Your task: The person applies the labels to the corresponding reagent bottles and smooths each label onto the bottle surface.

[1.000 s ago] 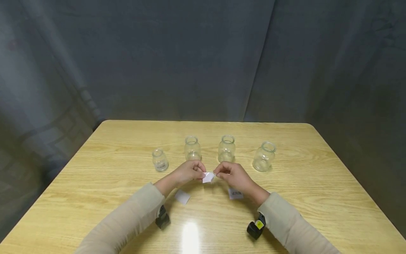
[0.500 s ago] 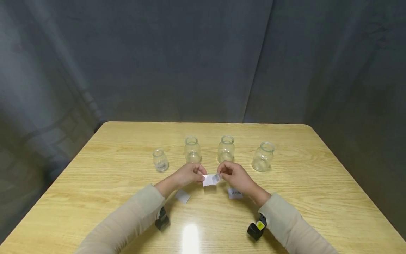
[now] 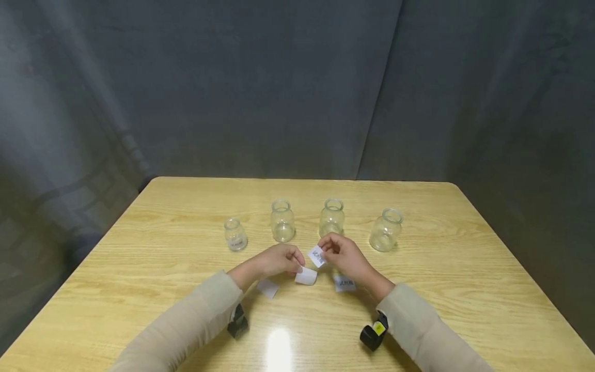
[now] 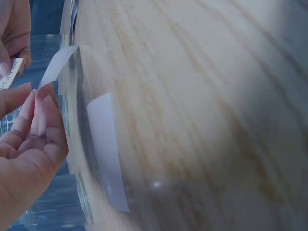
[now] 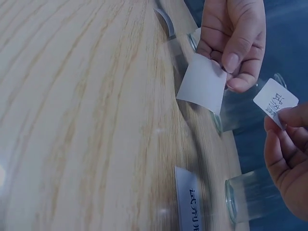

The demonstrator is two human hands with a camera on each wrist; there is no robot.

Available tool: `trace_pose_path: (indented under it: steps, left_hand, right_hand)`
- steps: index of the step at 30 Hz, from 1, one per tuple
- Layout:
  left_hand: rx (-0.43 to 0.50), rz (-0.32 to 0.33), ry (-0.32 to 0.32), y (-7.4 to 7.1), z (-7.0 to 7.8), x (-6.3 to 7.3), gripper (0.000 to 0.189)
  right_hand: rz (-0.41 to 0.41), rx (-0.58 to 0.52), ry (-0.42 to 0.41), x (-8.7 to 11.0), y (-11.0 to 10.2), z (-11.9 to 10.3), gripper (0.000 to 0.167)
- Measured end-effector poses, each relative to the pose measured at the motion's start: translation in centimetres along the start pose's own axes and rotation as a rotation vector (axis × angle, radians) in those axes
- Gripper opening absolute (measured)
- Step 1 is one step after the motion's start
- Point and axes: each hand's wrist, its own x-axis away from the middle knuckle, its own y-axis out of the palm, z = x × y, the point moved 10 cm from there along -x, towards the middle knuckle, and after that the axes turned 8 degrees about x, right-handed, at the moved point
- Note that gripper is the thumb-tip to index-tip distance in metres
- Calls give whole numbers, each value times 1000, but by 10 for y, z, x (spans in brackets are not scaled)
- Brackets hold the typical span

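My left hand (image 3: 275, 259) pinches a blank white backing paper (image 3: 306, 276) by its upper edge, and the sheet curls slightly in the left wrist view. To its right, my right hand (image 3: 347, 256) holds a small white label (image 5: 274, 97) by one corner between thumb and fingers. Dark printed characters show on that label, and it is apart from the backing paper. Below the right hand, another printed label (image 3: 344, 283) lies on the table. A blank white paper piece (image 3: 267, 288) lies under the left forearm's side.
Beyond the hands, several clear glass jars stand in a row: a smaller labelled jar (image 3: 235, 237) at left, two jars (image 3: 282, 223) mid-row, and a jar (image 3: 386, 231) at right. The wooden table (image 3: 153, 248) ends at a dark curtain (image 3: 251, 93).
The label has come away from its backing paper. My right hand now holds the label, with its print showing, while my left hand has lowered slightly with the backing paper.
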Motion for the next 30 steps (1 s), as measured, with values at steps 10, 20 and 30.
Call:
trace_pose_path:
  steps: [10, 20, 30]
  left_hand:
    - [68, 33, 5, -10, 3, 0, 16]
    - [169, 76, 28, -13, 6, 0, 21]
    - [140, 148, 86, -12, 35, 15, 15]
  right_hand:
    - [27, 19, 28, -6, -1, 1, 9]
    - [38, 11, 11, -10, 3, 0, 9]
    - [59, -13, -3, -15, 9, -2, 9]
